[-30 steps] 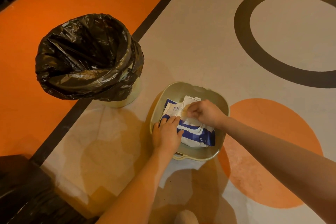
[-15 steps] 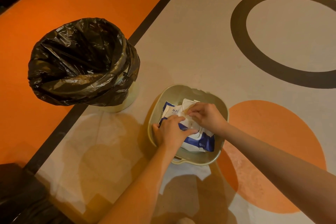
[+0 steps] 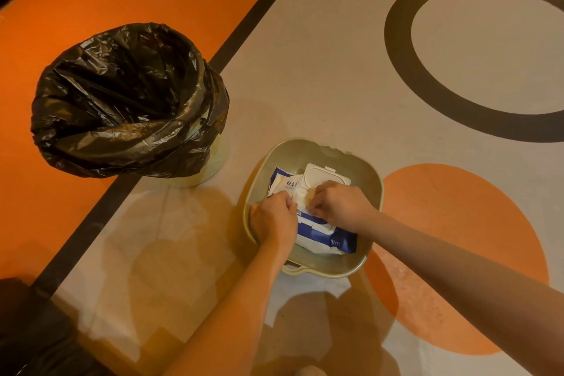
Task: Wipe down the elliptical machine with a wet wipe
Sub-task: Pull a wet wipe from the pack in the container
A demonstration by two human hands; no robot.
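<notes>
A blue and white wet wipe pack point(image 3: 323, 236) lies in a pale green basin point(image 3: 370, 189) on the floor. Its white flip lid point(image 3: 325, 178) stands open toward the far side. A white wipe point(image 3: 300, 197) sticks out of the pack's opening. My right hand point(image 3: 341, 204) pinches that wipe with curled fingers. My left hand point(image 3: 273, 218) sits curled on the pack's left side, pressing it down beside the opening. The elliptical machine is not in view.
A bin lined with a black plastic bag point(image 3: 125, 101) stands to the left of the basin, on the black floor line point(image 3: 244, 27). The floor is orange and beige with a dark ring pattern point(image 3: 406, 70). A dark object point(image 3: 27, 333) fills the lower left corner.
The pack's lid has swung fully open. My left hand slid from the pack's left edge toward the opening. My right hand moved from the lid to the wipe.
</notes>
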